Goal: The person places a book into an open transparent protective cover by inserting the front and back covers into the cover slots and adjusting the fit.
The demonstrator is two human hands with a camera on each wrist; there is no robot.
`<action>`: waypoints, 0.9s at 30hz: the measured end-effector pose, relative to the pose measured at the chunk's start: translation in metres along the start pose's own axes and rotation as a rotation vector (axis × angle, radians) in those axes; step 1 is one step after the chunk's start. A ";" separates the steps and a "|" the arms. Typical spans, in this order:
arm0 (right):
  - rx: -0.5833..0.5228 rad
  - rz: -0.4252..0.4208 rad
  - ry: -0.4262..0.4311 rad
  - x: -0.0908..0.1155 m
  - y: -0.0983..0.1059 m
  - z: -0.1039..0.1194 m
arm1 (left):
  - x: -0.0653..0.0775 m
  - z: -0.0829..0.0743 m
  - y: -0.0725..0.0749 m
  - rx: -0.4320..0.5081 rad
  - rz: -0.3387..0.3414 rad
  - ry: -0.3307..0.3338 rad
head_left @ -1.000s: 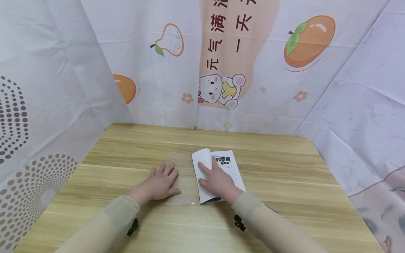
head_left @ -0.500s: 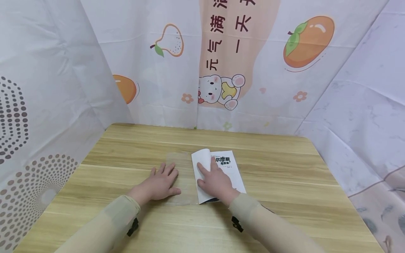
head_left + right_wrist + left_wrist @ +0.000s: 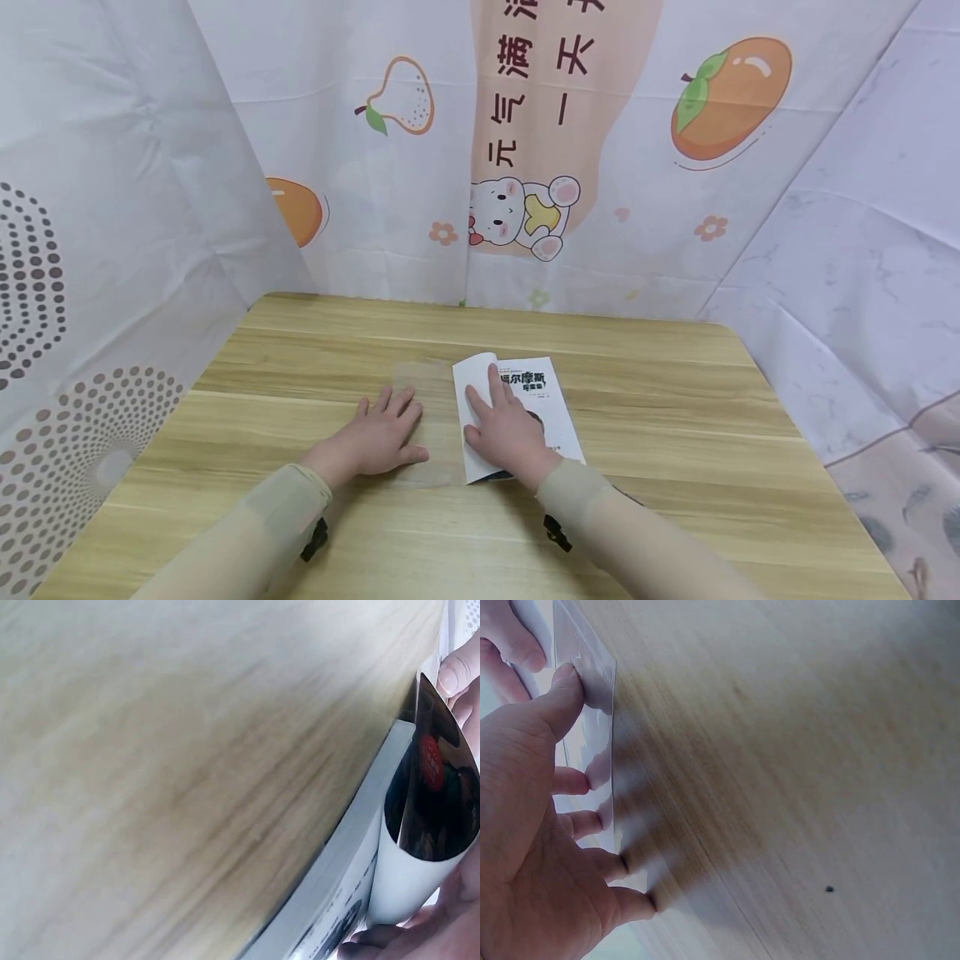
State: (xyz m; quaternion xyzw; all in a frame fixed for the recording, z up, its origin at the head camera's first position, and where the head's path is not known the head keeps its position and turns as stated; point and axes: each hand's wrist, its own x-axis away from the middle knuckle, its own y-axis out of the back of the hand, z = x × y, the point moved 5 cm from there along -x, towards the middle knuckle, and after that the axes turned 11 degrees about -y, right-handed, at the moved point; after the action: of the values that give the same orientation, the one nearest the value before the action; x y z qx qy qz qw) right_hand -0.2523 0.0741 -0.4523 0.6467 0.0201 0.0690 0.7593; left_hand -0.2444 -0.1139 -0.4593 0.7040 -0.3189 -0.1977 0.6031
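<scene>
A paperback book (image 3: 557,421) lies on the table with its front cover (image 3: 474,375) turned to the left, white inside showing, over a printed title page. In the right wrist view the cover (image 3: 405,889) bends in a loose curl, its dark printed outside facing inward. My right hand (image 3: 512,427) presses on the turned cover with spread, straight fingers. A clear plastic film (image 3: 441,396) extends left from under the cover. My left hand (image 3: 378,437) rests on the film's left part, fingers spread; in the left wrist view its outer fingertips reach past the film edge (image 3: 613,697).
The wood-grain table (image 3: 652,392) surrounds the book. A printed curtain (image 3: 600,275) hangs at its back edge, with further cloth (image 3: 150,250) at the left and right sides.
My right hand has slid slightly left over the cover, which lies a little further left. More of the title page shows at right. My left hand has stayed in place.
</scene>
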 end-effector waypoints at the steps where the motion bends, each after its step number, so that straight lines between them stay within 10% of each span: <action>1: 0.012 -0.001 0.005 0.000 0.000 0.001 | 0.000 0.000 0.000 -0.001 0.001 0.001; 27: 0.144 -0.076 0.052 0.001 0.005 0.012 | -0.001 -0.001 0.000 0.004 0.003 0.001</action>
State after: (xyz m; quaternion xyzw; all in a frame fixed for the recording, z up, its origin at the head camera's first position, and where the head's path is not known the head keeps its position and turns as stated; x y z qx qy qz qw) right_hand -0.2500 0.0632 -0.4456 0.6964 0.0694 0.0555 0.7122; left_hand -0.2451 -0.1126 -0.4591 0.7049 -0.3200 -0.1961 0.6019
